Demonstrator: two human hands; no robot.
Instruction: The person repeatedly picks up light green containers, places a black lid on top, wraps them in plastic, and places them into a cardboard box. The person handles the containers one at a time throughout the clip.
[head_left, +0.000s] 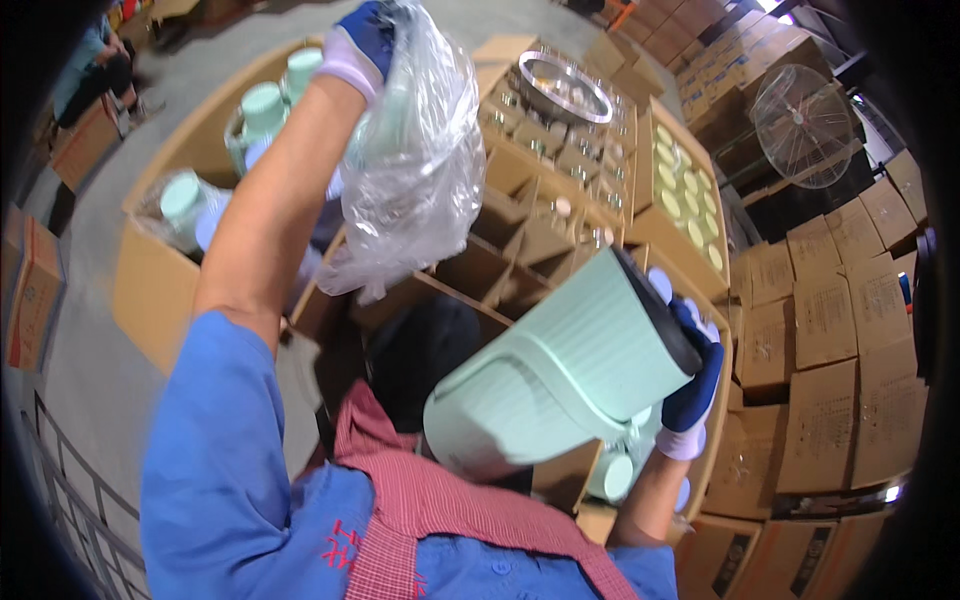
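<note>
My left hand (366, 46), in a blue and white work glove, is raised and grips the top of a crumpled clear plastic bag (427, 165). Pale green shows through the bag; I cannot tell whether that thing is inside or behind it. With my right hand (691, 375), gloved the same way, I hold a large mint-green tumbler (525, 375) by its black end (656, 311). The tumbler lies tilted across my front, with a ribbed upper part and a loop handle. Beneath the bag is an open carton with cardboard dividers (525, 240).
Mint-green cups (262, 109) stand in a carton (154, 300) on the left. A metal bowl (566, 86) rests over a divided carton of glass vessels (577, 142). Yellow-green lids (686, 195) fill another carton. Stacked cartons (817, 420) and a fan (802, 124) stand right; a person (94, 64) sits far left.
</note>
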